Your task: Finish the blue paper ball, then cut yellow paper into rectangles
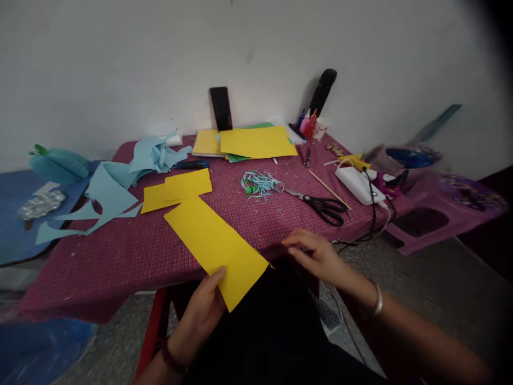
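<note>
My left hand grips a rectangular yellow paper sheet by its lower edge, thumb on top. The sheet slants over the table's front edge, and a small yellow shred hangs at its right corner. To the right of it, my right hand is apart from the sheet, fingers loosely bent, with nothing visible in them. Black-handled scissors lie just beyond that hand. Their blades point at a bundle of thin blue and green strips. Smaller yellow pieces lie behind the held sheet.
Cut light-blue paper scraps spread over the table's left side. At the back, a phone leans on the wall behind stacked yellow sheets. A wooden stick, a white power strip with cables, and glue bottles are on the right.
</note>
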`<state>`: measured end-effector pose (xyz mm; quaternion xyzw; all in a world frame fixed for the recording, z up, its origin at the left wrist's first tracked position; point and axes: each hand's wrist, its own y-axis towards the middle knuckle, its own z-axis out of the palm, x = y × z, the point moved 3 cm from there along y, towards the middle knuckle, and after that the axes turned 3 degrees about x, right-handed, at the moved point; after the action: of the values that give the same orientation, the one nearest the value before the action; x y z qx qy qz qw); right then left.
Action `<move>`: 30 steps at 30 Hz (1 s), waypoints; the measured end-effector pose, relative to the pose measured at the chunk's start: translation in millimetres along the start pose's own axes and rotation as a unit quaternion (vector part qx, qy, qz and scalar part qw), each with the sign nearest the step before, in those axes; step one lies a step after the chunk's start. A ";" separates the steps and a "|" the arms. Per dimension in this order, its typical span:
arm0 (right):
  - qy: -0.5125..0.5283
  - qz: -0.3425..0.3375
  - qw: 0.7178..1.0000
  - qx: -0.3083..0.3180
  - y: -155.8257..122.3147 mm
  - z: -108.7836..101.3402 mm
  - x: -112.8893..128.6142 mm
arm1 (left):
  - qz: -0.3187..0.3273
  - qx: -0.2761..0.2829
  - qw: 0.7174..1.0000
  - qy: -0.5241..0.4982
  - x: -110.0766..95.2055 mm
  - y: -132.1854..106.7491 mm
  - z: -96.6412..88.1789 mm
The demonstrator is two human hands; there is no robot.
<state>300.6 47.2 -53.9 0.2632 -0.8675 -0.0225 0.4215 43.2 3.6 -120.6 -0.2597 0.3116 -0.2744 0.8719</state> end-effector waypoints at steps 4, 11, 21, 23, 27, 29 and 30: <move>0.049 0.014 0.997 0.061 5.8 34.4 16.8 | 0.021 -0.001 1.000 0.009 0.5 -1.0 1.3; 0.054 -0.020 0.993 0.103 2.8 57.2 13.2 | 0.054 0.048 0.997 0.034 7.5 -3.0 5.5; 0.026 -0.033 0.997 0.070 19.8 46.6 8.8 | 0.019 0.110 0.992 0.055 17.4 -22.2 19.2; 0.010 -0.053 0.995 0.087 32.4 40.8 15.7 | 0.007 0.128 0.990 0.062 18.4 -29.9 25.1; -0.026 -0.117 0.987 0.112 58.4 39.8 21.6 | -0.004 0.123 0.989 0.076 17.8 -40.7 30.5; -0.022 -0.160 0.978 0.136 68.6 45.3 19.8 | -0.014 0.117 0.989 0.086 17.9 -44.1 30.4; -0.012 -0.178 0.973 0.144 72.7 48.5 18.4 | -0.020 0.118 0.989 0.090 18.2 -45.7 30.4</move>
<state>223.4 92.2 -52.9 0.4710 -0.8060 0.0246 0.3576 61.5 -32.2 -79.0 -0.1351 0.3485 -0.3486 0.8595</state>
